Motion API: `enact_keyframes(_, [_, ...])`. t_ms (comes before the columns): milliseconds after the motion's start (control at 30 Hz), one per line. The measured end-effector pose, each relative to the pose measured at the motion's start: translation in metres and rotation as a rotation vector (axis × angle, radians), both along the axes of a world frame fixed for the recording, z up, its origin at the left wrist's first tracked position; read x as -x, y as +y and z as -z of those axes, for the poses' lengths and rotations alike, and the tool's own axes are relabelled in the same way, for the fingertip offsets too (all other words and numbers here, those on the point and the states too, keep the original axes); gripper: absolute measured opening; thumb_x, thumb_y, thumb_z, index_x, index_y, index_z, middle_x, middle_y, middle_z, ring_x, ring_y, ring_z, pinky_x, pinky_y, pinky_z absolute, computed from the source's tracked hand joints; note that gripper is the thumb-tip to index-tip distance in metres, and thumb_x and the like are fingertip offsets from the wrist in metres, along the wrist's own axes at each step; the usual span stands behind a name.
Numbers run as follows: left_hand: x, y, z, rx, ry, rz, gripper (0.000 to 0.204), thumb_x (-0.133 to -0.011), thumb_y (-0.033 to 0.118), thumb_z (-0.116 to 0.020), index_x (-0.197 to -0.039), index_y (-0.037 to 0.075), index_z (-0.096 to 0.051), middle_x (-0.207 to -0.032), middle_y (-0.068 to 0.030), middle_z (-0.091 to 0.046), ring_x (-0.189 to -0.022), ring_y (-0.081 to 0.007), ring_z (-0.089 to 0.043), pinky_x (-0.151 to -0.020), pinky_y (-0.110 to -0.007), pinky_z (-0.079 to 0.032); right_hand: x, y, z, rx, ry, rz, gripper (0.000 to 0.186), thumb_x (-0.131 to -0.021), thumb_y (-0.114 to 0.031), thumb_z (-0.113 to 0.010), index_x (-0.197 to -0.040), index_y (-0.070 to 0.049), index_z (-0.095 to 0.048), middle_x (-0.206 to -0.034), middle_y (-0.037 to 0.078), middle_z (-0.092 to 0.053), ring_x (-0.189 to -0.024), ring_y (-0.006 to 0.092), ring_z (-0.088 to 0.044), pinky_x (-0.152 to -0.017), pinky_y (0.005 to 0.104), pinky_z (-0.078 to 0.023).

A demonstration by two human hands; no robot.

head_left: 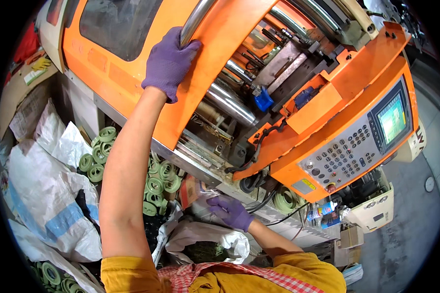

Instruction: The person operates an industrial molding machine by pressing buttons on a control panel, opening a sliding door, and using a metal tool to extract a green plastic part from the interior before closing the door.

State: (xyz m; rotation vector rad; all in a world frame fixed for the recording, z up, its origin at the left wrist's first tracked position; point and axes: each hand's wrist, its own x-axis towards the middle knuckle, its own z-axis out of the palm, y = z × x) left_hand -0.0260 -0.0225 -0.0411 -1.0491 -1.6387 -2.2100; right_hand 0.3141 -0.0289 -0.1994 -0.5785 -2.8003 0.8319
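My left hand [168,63], in a purple knit glove, is closed round the shiny metal bar handle [196,19] on the orange sliding door [205,58] of a moulding machine. The door stands partly open, baring steel tie bars [230,105] and a blue part [263,99] inside. Low beside the machine's base is my right hand [231,213], gloved alike, with its fingers curled in. A small pale bit shows at those fingers, too small to name. Just below that hand lies an open white sack [208,234] with greenish scraps in it.
Green plastic rings [155,185] are heaped beside the machine. White woven sacks [49,195] fill the left. A control panel [347,146] with a lit screen [392,119] juts out at the right. Below it are a spray can [321,210] and hanging black cables [266,201].
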Motion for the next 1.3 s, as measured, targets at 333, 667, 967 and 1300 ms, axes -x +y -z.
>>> enact_keyframes(333, [-0.002, -0.003, -0.003, 0.004, 0.017, 0.049, 0.035, -0.081, 0.031, -0.066, -0.103, 0.006, -0.058, -0.075, -0.0095, -0.058, -0.064, -0.0189, -0.056, -0.056, -0.031, -0.043, 0.018, 0.004, -0.001, -0.015, -0.065, 0.022, 0.031, -0.088, -0.023, -0.056, -0.112, -0.005, -0.058, -0.103, 0.018, -0.061, -0.094, 0.0331, -0.059, -0.081, 0.038, -0.046])
enact_keyframes(667, [0.015, 0.009, 0.015, -0.098, 0.042, 0.119, 0.017, -0.085, 0.018, -0.065, -0.091, 0.004, -0.057, -0.074, 0.0004, -0.054, -0.065, -0.0081, -0.047, -0.057, -0.025, -0.041, -0.036, 0.016, -0.018, -0.138, 0.264, 0.108, 0.027, -0.086, -0.021, -0.058, -0.107, -0.004, -0.059, -0.096, 0.018, -0.062, -0.091, 0.0344, -0.059, -0.08, 0.0386, -0.047])
enact_keyframes(967, [0.018, 0.006, 0.005, -0.094, -0.098, 0.191, 0.014, -0.088, 0.016, -0.06, -0.086, 0.007, -0.05, -0.069, 0.0014, -0.043, -0.056, -0.0088, -0.04, -0.046, -0.026, -0.035, -0.123, 0.009, -0.057, 0.035, 0.369, 0.458, 0.028, -0.086, -0.021, -0.058, -0.108, -0.004, -0.059, -0.098, 0.016, -0.063, -0.092, 0.0312, -0.061, -0.08, 0.0373, -0.048])
enact_keyframes(1300, [-0.001, 0.001, -0.004, -0.129, -0.102, 0.204, 0.015, -0.089, 0.02, -0.059, -0.09, 0.009, -0.049, -0.066, 0.0008, -0.043, -0.044, -0.0101, -0.041, -0.036, -0.026, -0.034, -0.135, 0.032, -0.067, -0.474, 0.661, 0.591, 0.02, -0.081, -0.017, -0.064, -0.098, -0.006, -0.061, -0.097, 0.014, -0.063, -0.09, 0.0317, -0.06, -0.079, 0.037, -0.049])
